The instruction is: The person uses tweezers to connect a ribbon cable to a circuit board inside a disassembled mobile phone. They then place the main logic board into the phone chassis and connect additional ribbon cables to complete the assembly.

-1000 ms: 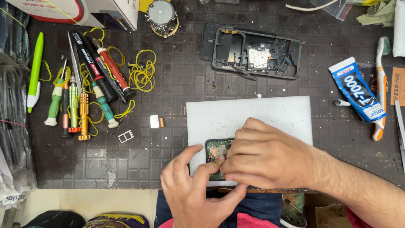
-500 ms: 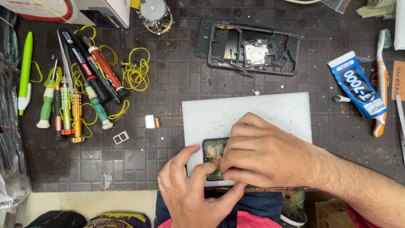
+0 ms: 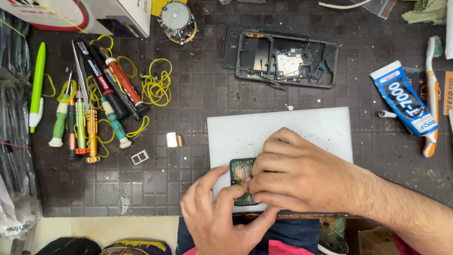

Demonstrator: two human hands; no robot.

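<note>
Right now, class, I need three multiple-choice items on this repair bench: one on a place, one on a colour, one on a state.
1. Where does the small circuit board lie?
A. On the white slab
B. Inside the phone frame
C. Among the screwdrivers

2. What colour are the rubber bands?
A. Red
B. Yellow
C. Blue

3. In what state is the phone frame?
A. Closed, with its back cover on
B. Wrapped in plastic
C. Open, with its inner parts exposed

Answers:
1. A, as the green board rests on the slab's near edge, under the left hand and right hand.
2. B, as the loops beside the screwdrivers are all yellow.
3. C, as a metal shield and small parts show inside the black frame.
</note>
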